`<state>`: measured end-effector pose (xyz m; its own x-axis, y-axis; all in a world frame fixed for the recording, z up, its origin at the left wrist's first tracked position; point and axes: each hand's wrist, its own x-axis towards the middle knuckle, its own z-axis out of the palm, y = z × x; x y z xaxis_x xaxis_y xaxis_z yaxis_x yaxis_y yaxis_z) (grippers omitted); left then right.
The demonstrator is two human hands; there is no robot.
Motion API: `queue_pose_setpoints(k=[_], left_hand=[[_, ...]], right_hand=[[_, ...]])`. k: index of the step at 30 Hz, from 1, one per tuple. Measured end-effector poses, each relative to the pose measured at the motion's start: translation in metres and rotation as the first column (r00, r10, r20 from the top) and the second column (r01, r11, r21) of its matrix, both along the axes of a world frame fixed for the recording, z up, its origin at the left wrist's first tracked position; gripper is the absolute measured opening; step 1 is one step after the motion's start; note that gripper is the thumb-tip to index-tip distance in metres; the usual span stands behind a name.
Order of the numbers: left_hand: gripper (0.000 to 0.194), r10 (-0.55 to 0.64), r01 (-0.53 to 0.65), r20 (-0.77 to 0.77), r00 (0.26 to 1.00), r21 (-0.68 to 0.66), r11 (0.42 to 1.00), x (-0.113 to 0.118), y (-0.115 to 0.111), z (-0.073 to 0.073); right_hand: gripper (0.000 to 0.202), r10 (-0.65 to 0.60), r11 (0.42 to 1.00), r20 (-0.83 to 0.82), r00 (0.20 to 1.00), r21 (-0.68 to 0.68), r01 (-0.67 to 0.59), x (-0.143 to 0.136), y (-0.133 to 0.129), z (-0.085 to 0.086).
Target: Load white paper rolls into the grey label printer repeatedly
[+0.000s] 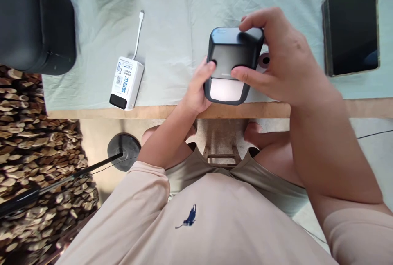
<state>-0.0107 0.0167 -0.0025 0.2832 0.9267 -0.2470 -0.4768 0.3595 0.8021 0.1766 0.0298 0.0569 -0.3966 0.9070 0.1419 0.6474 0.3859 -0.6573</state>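
1. Surface (190, 111): wooden edge showing along the near side, top covered by a pale green cloth (184, 19) with creases.
2. Black case (33, 23): large, rounded, at 10 o'clock of the view, resting on the cloth's far left corner.
3. Dark tablet (351, 30): flat, screen off, at 2 o'clock, well apart from both hands.
4. Right hand (285, 64): comes in from 4 o'clock; fingers (254, 17) curl over the far top edge of the small black printer, thumb pressed on its near front. Closed in a grip on the printer.
5. Small black printer (231, 58): rounded box near the middle of the view, just inside the near edge of the surface, held between both hands; a white paper panel (225, 90) shows at its 6 o'clock end.
6. Left hand (196, 89): comes in from 7 o'clock; its thumb touches the printer's left side, the rest of the hand cups the lower left corner. Gripping the printer.
7. White power bank (126, 81): at 9 o'clock of the printer, well apart, printed label on top, dark end toward the near edge.
8. White cable (138, 36): runs from the power bank toward 12 o'clock, plug end free on the cloth.
9. Paper roll (264, 59): only partly seen behind the printer at 3 o'clock, beneath the right hand.
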Motion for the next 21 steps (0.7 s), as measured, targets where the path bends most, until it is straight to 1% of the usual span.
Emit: queue_pose_setpoints(k=[2, 4, 7, 11, 14, 17, 19, 21], left_hand=[[0.040, 0.029, -0.027, 0.026, 0.999, -0.081, 0.996, 0.002, 0.002, 0.003], [0.042, 0.044, -0.039, 0.045, 0.998, -0.122, 0.992, 0.003, 0.003, 0.004], [0.038, 0.090, -0.086, 0.038, 0.995, -0.117, 0.989, 0.003, 0.006, -0.002], [0.030, 0.134, -0.136, -0.027, 0.991, -0.071, 0.988, 0.003, 0.007, -0.009], [0.022, 0.129, -0.133, -0.046, 0.991, -0.089, 0.987, 0.004, 0.007, -0.009], [0.022, 0.095, -0.102, -0.057, 0.994, -0.114, 0.988, 0.004, 0.008, -0.006], [0.025, 0.063, -0.066, -0.033, 0.997, -0.100, 0.993, 0.004, 0.007, -0.003], [0.035, 0.027, -0.027, -0.001, 1.000, -0.077, 0.997, 0.004, 0.005, -0.001]], right_hand=[[0.047, -0.017, 0.998, 0.007, 1.000, 0.062, 0.017, 0.002, 0.002, -0.001], [0.046, -0.008, 0.996, 0.031, 0.999, 0.085, 0.005, 0.005, 0.004, -0.001], [0.057, 0.033, 0.997, 0.044, 0.998, 0.063, -0.036, 0.009, 0.005, -0.003], [0.062, -0.001, 0.998, 0.017, 1.000, 0.057, 0.000, 0.009, 0.003, -0.006], [0.063, 0.013, 0.999, -0.012, 1.000, 0.044, -0.013, 0.009, 0.003, -0.007], [0.064, 0.046, 0.998, -0.019, 0.999, 0.048, -0.045, 0.009, 0.002, -0.006], [0.064, 0.059, 0.997, -0.010, 0.998, 0.059, -0.059, 0.010, 0.001, -0.004], [0.061, 0.057, 0.991, -0.017, 0.998, 0.125, -0.055, 0.010, 0.001, -0.003]])
